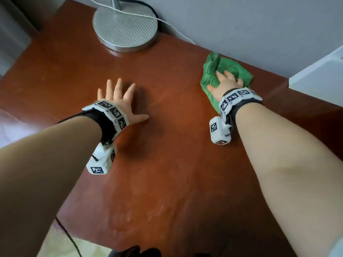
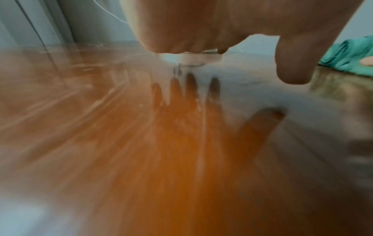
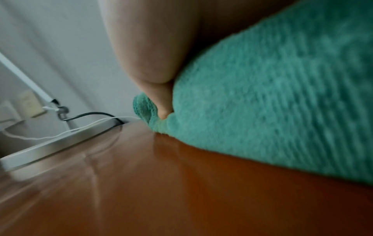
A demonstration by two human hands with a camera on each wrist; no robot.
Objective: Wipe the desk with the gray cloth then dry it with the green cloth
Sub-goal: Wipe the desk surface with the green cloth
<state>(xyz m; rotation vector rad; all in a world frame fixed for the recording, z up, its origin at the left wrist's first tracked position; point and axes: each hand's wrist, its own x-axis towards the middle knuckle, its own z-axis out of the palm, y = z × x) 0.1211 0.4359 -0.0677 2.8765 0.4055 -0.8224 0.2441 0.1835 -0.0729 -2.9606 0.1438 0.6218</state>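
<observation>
The green cloth (image 1: 224, 65) lies bunched on the red-brown desk (image 1: 167, 164) near its far right edge. My right hand (image 1: 225, 82) lies on top of it and presses it down with spread fingers; in the right wrist view the thumb (image 3: 161, 102) digs into the cloth (image 3: 282, 103). My left hand (image 1: 120, 93) is open with fingers spread, empty, over the middle of the desk. In the left wrist view its thumb (image 2: 292, 63) hangs a little above the glossy top, with the cloth (image 2: 349, 57) off to the right. No gray cloth is in view.
A round silver lamp base (image 1: 125, 25) stands at the back of the desk, with a white cable (image 1: 167, 23) and a black cable running over and behind it. The grey wall lies behind. A white piece of furniture (image 1: 319, 75) borders the desk's right side.
</observation>
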